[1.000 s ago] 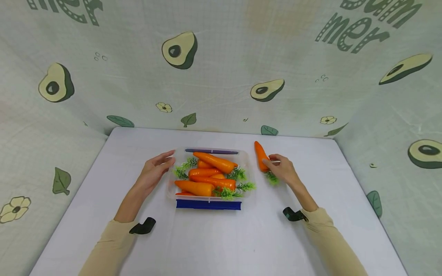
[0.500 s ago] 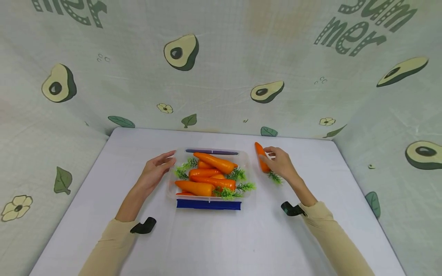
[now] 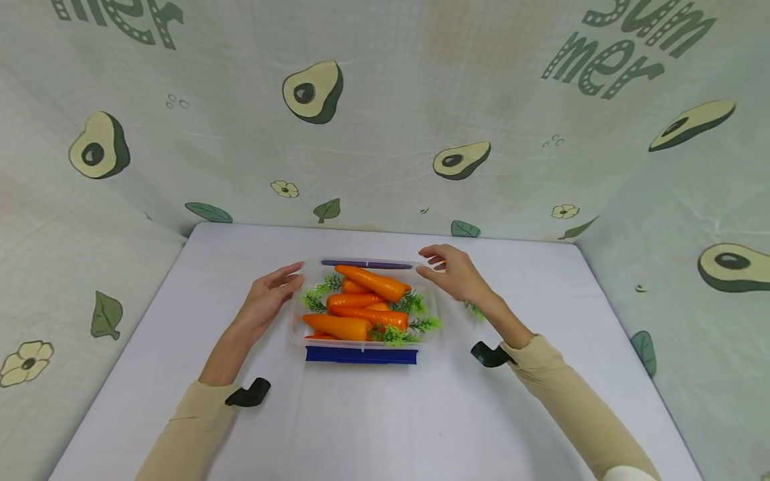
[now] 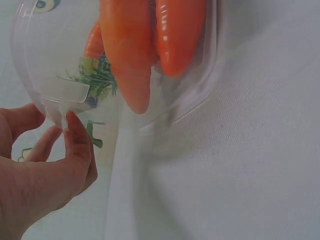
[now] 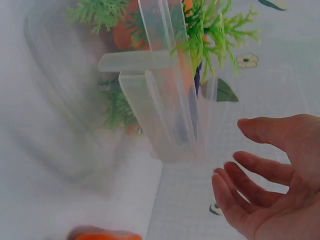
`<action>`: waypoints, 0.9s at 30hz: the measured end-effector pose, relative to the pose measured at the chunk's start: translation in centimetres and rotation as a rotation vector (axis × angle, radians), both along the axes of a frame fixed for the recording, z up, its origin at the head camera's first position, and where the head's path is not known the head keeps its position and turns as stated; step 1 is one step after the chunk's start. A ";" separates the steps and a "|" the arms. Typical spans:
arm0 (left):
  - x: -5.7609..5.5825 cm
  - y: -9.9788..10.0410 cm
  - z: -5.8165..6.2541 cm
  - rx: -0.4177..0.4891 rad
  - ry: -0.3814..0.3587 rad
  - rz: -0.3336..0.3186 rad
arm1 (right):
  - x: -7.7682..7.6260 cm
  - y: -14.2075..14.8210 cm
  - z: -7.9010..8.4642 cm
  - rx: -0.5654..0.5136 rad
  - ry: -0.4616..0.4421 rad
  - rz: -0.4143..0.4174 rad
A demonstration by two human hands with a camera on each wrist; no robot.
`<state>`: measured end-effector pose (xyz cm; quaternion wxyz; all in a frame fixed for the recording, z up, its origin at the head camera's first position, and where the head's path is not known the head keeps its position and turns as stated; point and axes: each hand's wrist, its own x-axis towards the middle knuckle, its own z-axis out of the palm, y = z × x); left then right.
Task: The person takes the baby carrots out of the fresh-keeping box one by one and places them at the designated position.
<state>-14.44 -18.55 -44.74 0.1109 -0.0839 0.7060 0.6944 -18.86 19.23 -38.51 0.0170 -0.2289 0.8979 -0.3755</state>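
- Sitting on the white table [image 3: 385,414], the clear plastic storage box with blue clips [image 3: 363,306] lies between the two hands, with the left hand [image 3: 269,298] at its left wall and the right hand [image 3: 452,275] at its far right corner.
- Inside the box a heap of orange plastic carrots with green leafy tops [image 3: 359,306] fills most of the floor.
- The left hand is relaxed and spread, fingers nearly straight; in the left wrist view its fingertips [image 4: 70,125] touch the small clear tab on the box rim [image 4: 62,95], and it holds nothing.
- The right hand is also spread, fingers apart and gently bent, gripping nothing; in the right wrist view its fingers [image 5: 250,185] hover just beside the clear box wall [image 5: 165,125], and I cannot tell whether they touch it.
- A single orange carrot [image 5: 102,234] lies on the table just outside the box on the right, mostly hidden under the right hand in the head view, where only its green leafy end [image 3: 475,310] shows beside the wrist.
- The box's long axis runs left to right across the table, with one blue clip [image 3: 361,355] on the near side and another on the far side.
- The carrots inside lie roughly along that same axis, tips mostly left and leafy ends right.
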 end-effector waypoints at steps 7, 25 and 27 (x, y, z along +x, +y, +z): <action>0.0 -0.1 0.1 -0.011 0.001 0.002 | 0.0 -2.5 -0.2 0.014 0.034 0.127; -0.1 -0.2 0.0 -0.009 0.009 -0.006 | 0.2 -5.0 -2.1 0.145 -0.019 0.227; 0.0 -0.2 -0.1 -0.010 0.009 -0.001 | 0.2 -5.3 -2.4 0.154 -0.023 0.231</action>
